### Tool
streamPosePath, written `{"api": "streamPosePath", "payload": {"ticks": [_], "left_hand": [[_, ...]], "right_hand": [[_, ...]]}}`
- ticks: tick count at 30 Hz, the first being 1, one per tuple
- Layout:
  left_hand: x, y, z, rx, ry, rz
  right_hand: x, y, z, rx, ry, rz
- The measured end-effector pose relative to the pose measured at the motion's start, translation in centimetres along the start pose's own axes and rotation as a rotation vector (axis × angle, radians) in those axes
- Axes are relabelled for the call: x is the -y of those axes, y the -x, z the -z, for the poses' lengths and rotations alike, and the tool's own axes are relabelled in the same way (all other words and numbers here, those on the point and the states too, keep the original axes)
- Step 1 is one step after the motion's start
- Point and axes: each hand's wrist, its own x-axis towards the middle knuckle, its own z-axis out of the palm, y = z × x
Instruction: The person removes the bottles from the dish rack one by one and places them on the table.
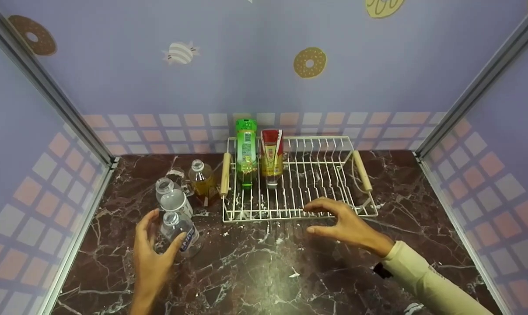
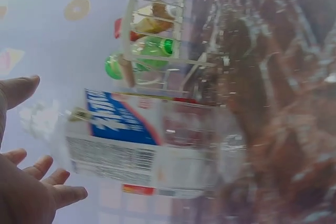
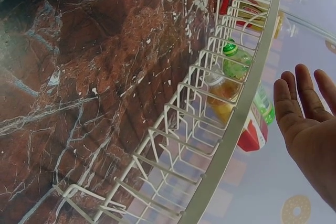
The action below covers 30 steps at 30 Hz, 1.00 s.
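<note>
- Left hand (image 1: 154,251), lower left of the head view: thumb and fingers spread about the front clear bottle (image 1: 176,225), probably shaped to its girth; the left wrist view showed a gap, and contact could not be confirmed.
- Right hand (image 1: 344,223), right of centre, at the rack's near edge: fingers and thumb apart, nothing held.
- Second clear bottle (image 1: 172,197) and amber bottle (image 1: 203,183), left of centre: upright on the marbled counter (image 1: 264,271), grouped outside the rack, presumably for easy reach.
- Wire rack (image 3: 237,109), centre of the head view: wooden handle (image 1: 225,175) at either end.
- Green bottle (image 1: 246,151) and red-and-yellow bottle (image 1: 272,155), rack's left part: stood neck down among the wires, which seemed to keep them from toppling.
- Obscured: the second clear bottle's lower part, behind the front one; the forearm of the sleeve (image 1: 417,271), cut off at the lower edge.
- Indistinct: label print, blurred in the left wrist view; whether the counter bottles wore caps.
</note>
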Motion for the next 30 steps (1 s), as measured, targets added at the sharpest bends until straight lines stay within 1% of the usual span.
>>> {"api": "streamPosePath", "payload": {"ticks": [4, 7, 12, 17, 20, 22, 24, 27, 30], "left_hand": [[-1.6, -0.6, 0.0, 0.008, -0.117, -0.101], [-2.7, -1.0, -0.1, 0.023, -0.168, -0.160], [-3.7, -1.6, -0.7, 0.046, -0.166, -0.245], [-4.5, -2.1, -1.3, 0.047, -0.163, -0.360], [-4.9, -2.2, -1.8, 0.067, -0.162, -0.416], [-5.1, -2.3, -2.2, 0.088, -0.154, -0.439], [-5.3, -2.4, -2.7, 0.110, -0.149, -0.447], [-5.5, -2.3, -3.6, 0.143, -0.140, -0.439], [-5.6, -2.1, -4.6, 0.185, -0.141, -0.411]], "right_hand": [[0.0, 0.1, 0.1, 0.002, -0.011, -0.013], [-0.2, 0.3, 0.2, -0.001, -0.013, -0.016], [-0.5, 0.3, 0.3, -0.003, -0.031, -0.014], [-0.5, 0.3, 0.3, -0.004, -0.052, -0.020], [-0.6, 0.4, 0.4, -0.012, -0.052, -0.020], [-0.7, 0.4, 0.4, -0.018, -0.047, -0.030], [-0.8, 0.5, 0.5, -0.022, -0.041, -0.047], [-0.8, 0.6, 0.6, -0.026, -0.037, -0.086], [-0.9, 0.6, 0.7, -0.028, -0.048, -0.106]]}}
